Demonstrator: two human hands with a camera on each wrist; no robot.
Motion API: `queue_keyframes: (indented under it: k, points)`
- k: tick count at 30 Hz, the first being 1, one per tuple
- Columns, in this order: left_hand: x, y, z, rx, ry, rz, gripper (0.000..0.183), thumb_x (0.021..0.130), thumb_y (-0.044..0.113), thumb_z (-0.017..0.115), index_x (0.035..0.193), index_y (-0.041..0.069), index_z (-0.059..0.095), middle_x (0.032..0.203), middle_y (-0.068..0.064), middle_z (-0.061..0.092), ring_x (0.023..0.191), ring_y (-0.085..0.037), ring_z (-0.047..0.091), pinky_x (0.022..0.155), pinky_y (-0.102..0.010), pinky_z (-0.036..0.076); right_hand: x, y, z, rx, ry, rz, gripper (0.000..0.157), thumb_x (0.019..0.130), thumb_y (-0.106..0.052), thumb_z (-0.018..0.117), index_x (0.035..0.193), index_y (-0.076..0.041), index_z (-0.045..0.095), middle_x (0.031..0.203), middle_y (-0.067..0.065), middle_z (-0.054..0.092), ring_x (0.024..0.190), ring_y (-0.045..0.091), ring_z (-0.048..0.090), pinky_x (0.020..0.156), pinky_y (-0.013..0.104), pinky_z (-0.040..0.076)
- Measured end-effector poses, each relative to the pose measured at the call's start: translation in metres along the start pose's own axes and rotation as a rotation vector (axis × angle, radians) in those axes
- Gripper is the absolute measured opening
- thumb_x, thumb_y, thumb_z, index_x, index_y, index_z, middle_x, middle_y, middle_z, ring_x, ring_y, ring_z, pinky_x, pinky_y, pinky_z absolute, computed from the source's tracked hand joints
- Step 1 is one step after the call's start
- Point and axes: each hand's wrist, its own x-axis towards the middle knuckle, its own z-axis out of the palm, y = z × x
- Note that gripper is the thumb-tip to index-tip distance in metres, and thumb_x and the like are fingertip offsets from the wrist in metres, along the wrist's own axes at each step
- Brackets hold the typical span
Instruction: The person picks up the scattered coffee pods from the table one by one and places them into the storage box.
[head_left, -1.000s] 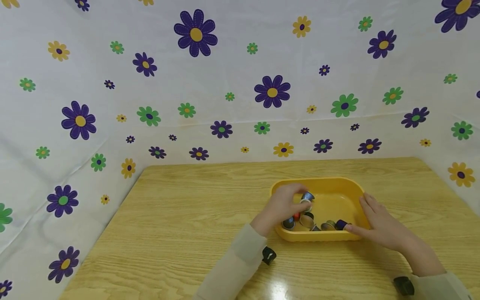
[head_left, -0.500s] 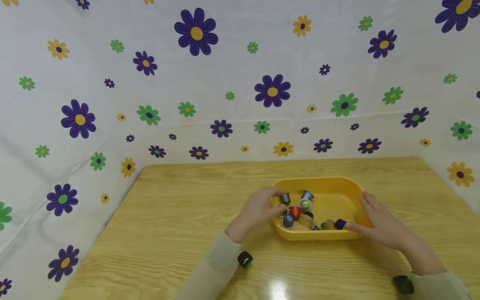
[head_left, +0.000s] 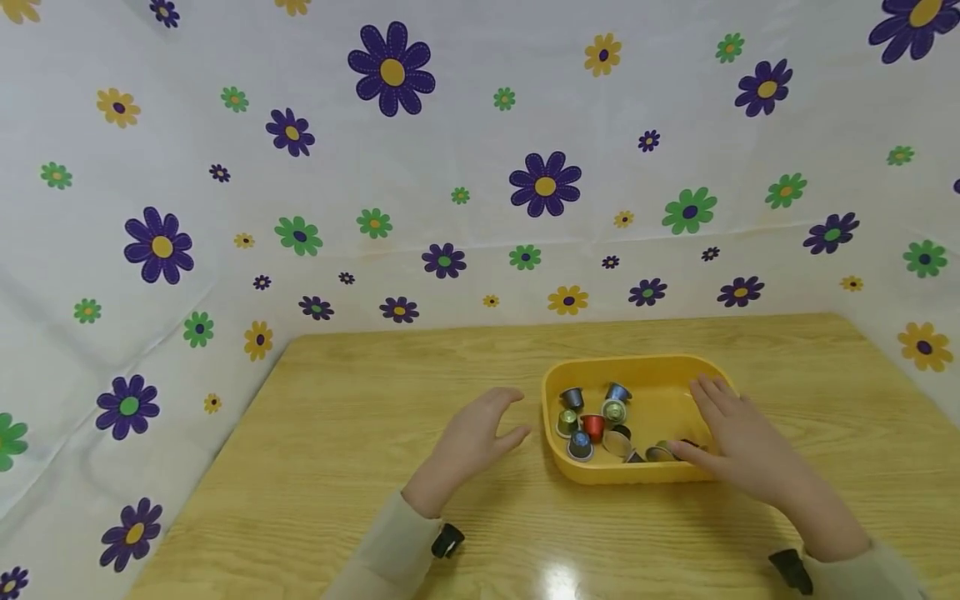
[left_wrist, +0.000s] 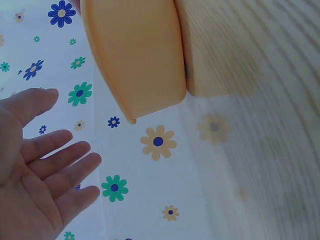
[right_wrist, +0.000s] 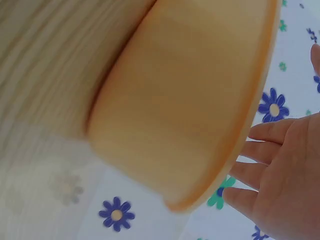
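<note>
A yellow plastic tray (head_left: 645, 476) stands on the table with several coffee capsules in its left and front parts. Among them are a red capsule (head_left: 593, 427), a green capsule (head_left: 567, 422) and a blue capsule (head_left: 580, 445). Left of the tray, and apart from it, my left hand (head_left: 468, 442) holds nothing; its fingers and thumb are spread in the left wrist view. My right hand (head_left: 757, 454) is over the tray's right end, fingers extended and partly hiding the capsules at the front right. Whether it touches the rim is unclear.
The wood-grain table (head_left: 360, 467) reaches back to a white flower-print cloth (head_left: 465, 125), which hangs behind it and on both sides. Dark straps (head_left: 447, 541) sit at both wrists, by the light sleeves (head_left: 390, 546).
My left hand has moved left out of the tray, leaving the capsules there in view. My right hand has shifted slightly left, from the tray's right rim to over its inside.
</note>
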Motion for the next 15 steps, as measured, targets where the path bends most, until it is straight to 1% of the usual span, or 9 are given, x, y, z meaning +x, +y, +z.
queue_keyframes:
  k: [5,8,11,15]
  points:
    - [-0.004,0.002,-0.004,0.068,0.026,0.032,0.047,0.086,0.032,0.057,0.121,0.002,0.049,0.122,-0.011,0.050,0.111,-0.024,0.047,0.092,-0.035,0.039,0.012,-0.020,0.003,-0.026,0.007,-0.027,0.086,0.084,-0.052,0.049,0.136,0.010,0.018,0.140,0.027,0.015,0.128,0.041,0.009,0.101,0.055,0.008]
    - [-0.006,0.004,-0.006,0.091,0.025,0.043,0.048,0.085,0.033,0.058,0.122,0.002,0.049,0.123,-0.011,0.049,0.112,-0.024,0.047,0.092,-0.035,0.039,0.021,-0.032,0.008,-0.058,0.010,-0.040,0.086,0.084,-0.054,0.048,0.135,0.010,0.020,0.141,0.026,0.016,0.129,0.040,0.011,0.101,0.055,0.010]
    - [-0.008,0.004,-0.007,0.107,0.015,0.040,0.050,0.085,0.034,0.058,0.122,0.002,0.048,0.124,-0.011,0.048,0.113,-0.024,0.046,0.092,-0.035,0.039,0.028,-0.041,0.013,-0.084,0.014,-0.053,0.087,0.083,-0.058,0.045,0.136,0.009,0.022,0.141,0.024,0.017,0.129,0.038,0.012,0.101,0.053,0.012]
    - [-0.009,0.005,-0.008,0.119,0.000,0.026,0.051,0.086,0.035,0.057,0.123,0.002,0.048,0.125,-0.011,0.048,0.114,-0.024,0.045,0.092,-0.035,0.039,0.034,-0.050,0.017,-0.086,0.031,-0.078,0.087,0.084,-0.059,0.042,0.135,0.009,0.023,0.141,0.024,0.018,0.129,0.037,0.013,0.101,0.053,0.013]
